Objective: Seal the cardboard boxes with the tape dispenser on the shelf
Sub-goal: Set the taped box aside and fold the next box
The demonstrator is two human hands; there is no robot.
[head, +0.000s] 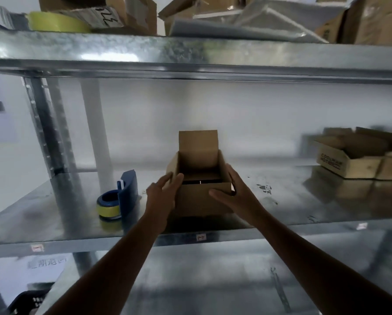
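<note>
Inspecting the middle shelf [288, 208]: finds one small cardboard box [202, 198] near the front edge, at centre, standing open with its rear flap upright and no tape on it. Records the left hand [161, 192] laid against the box's left wall, fingers straight and spread, gripping nothing. Records the right hand [233, 189] pressed to the right front corner, fingers fairly straight along the right wall, thumb across the front face (steadying rather than clasping, by appearance). Locates the tape dispenser [122, 198], blue with a yellow roll, on the same shelf just left of the box, apart from both hands.

Judges progress as early: nothing sealed in view. Leaves outstanding: folding the flaps down, taking up the dispenser, running tape over the seam.

Counts two hands, one box under hand and one dispenser. Counts at least two further boxes [340, 162] at the far right of the same shelf (blurred, exact number not determinable), seemingly open. Counts one loose yellow tape roll [58, 22] on the upper shelf [190, 53], among cartons [372, 19] too jumbled to count.
</note>
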